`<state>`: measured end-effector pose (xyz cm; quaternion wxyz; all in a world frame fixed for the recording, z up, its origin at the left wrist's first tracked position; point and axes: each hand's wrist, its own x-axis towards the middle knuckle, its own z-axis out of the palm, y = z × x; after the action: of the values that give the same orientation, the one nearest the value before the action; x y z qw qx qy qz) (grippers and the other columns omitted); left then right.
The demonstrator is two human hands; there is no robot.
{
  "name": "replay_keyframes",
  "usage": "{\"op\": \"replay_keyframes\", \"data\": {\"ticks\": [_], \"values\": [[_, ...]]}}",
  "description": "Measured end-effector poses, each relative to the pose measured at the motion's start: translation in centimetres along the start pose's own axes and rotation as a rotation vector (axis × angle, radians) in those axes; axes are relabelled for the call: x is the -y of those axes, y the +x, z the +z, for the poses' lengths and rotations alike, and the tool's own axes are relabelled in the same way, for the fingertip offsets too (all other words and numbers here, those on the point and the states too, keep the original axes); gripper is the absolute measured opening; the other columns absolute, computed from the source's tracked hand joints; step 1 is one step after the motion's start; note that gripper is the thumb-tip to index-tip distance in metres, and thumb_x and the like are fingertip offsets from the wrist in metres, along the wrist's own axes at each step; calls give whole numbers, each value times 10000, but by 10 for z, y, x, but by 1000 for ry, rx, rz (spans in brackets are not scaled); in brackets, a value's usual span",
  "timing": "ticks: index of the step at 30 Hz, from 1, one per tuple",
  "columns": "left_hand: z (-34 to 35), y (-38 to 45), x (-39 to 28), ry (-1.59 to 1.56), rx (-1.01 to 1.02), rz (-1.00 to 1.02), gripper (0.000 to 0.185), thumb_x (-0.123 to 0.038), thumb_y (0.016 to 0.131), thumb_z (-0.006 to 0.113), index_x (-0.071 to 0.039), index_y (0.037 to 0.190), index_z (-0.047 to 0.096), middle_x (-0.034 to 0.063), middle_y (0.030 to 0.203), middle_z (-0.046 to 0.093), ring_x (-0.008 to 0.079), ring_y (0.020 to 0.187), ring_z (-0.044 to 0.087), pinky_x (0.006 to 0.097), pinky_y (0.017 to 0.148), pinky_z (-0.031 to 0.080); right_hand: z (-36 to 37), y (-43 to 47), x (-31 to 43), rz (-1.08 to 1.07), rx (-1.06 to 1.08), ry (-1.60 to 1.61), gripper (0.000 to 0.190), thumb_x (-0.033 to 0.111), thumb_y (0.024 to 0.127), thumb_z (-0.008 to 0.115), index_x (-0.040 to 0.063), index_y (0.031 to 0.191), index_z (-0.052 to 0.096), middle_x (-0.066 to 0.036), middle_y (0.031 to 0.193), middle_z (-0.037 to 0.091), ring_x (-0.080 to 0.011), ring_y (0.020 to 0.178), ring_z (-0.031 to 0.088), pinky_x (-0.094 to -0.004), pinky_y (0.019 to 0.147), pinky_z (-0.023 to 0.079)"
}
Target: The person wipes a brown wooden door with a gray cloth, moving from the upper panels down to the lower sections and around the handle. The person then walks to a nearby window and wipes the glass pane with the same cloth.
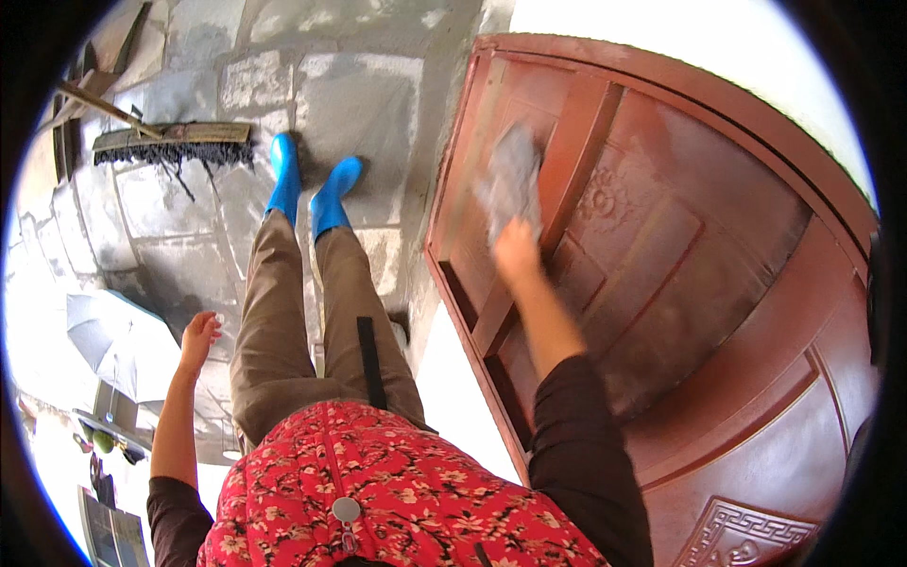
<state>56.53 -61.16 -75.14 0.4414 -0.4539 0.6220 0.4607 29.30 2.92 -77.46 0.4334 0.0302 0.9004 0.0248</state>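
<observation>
In my right hand (517, 249) is a crumpled grey cloth (516, 173), blurred by motion. It lies against or just off a panel of a reddish-brown door (659, 198) with raised mouldings and a carved flower ornament (604, 195). Whether the cloth's far end touches the panel I cannot tell. My left hand (200, 341) hangs at my side over the paving, fingers loosely bent and apart, with nothing in it.
A broad push broom (173, 142) with dark bristles rests on the stone-paved floor (361, 92), left of my blue rubber boots (285, 173). Farther left stands an open pale umbrella (124, 340). A white wall (453, 383) borders the door frame.
</observation>
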Motion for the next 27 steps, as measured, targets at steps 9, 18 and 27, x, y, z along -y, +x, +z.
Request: {"op": "replay_keyframes", "data": {"ticks": [9, 18, 27], "values": [[-5, -1, 8, 44, 17, 21, 308, -228, 988, 541, -38, 1218, 616, 63, 939, 704, 132, 747, 659, 263, 647, 496, 78, -234, -42, -229, 357, -364, 242, 173, 888, 583, 30, 1032, 715, -207, 1163, 602, -383, 1131, 537, -518, 973, 445], [7, -5, -43, 16, -27, 214, 321, -235, 983, 545, -21, 1210, 621, 103, 940, 708, 146, 731, 669, 281, 641, 509, -280, -36, 48, -289, -401, -754, 245, 195, 951, 542, 33, 939, 726, -151, 1088, 600, -292, 1010, 562, -417, 861, 488], [-38, -19, -51, 158, -54, 218, 312, -214, 970, 556, 1, 1183, 632, 118, 914, 704, 172, 747, 678, 301, 675, 538, -215, -42, -26, 33, -509, -787, 225, 207, 911, 492, 129, 1037, 661, -97, 913, 687, -258, 1006, 608, -422, 890, 432]]}}
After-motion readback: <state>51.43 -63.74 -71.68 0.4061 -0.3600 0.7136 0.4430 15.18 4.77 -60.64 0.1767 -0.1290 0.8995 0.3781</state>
